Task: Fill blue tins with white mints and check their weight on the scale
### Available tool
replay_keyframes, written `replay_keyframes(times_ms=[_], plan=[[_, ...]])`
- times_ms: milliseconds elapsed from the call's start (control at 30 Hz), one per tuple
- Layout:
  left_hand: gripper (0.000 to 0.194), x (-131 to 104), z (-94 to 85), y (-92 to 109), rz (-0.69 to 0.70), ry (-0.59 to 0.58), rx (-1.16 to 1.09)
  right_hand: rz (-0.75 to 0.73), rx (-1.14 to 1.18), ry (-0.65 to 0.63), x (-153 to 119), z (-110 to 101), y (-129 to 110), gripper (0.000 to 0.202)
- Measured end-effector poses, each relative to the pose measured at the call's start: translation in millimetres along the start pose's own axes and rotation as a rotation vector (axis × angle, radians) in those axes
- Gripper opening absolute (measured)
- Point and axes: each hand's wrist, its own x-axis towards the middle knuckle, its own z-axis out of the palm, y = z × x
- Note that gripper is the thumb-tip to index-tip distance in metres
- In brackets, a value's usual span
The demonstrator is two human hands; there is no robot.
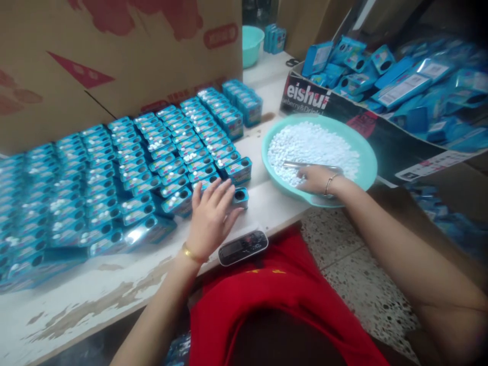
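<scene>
Fingers spread and apart, a left hand (pixel 209 223) rests over a small blue box (pixel 241 197) at the near end of tightly packed rows of blue boxes (pixel 186 145); whether thumb and fingers pinch it cannot be told. To its right, a right hand (pixel 316 179) dips its fingertips into white pellets (pixel 312 142) inside a green basin (pixel 368 157), against a slim metal tool (pixel 295 164); its grip is partly hidden, and whether it closes on the tool or on pellets is unclear.

The likeliest mishap sits beneath the right hand: the basin appears to reach past the edge of the table (pixel 274 206), and a heavy press on its near rim could tip it and spill pellets. At the left hand, a sideways nudge could shove the box into its neighbors and shake loose the pellets lying on their tops. Just below that hand, a black device (pixel 244 247) lies at the table's edge, where a dragging wrist could knock it down.
</scene>
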Motion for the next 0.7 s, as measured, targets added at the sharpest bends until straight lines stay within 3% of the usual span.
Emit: replay_keyframes(times_ms=[233, 400, 533, 700], plan=[[0.036, -12, -3.5, -19, -0.034, -0.044, -0.005, 0.018, 0.187, 0.127, 0, 0, 16, 0.024], [0.059, -30, -10.9, -22, -0.143, 0.088, -0.06, 0.047, 0.395, 0.172, -7, -19, 15, 0.021], [0.052, -52, -17.6, -23, -0.294, 0.213, -0.069, -0.113, 0.66, 0.17, -17, -38, -16, 0.017], [0.038, -79, -13.2, -23, -0.424, 0.205, -0.096, -0.516, 0.758, 0.073, -31, -53, -91, 0.014]])
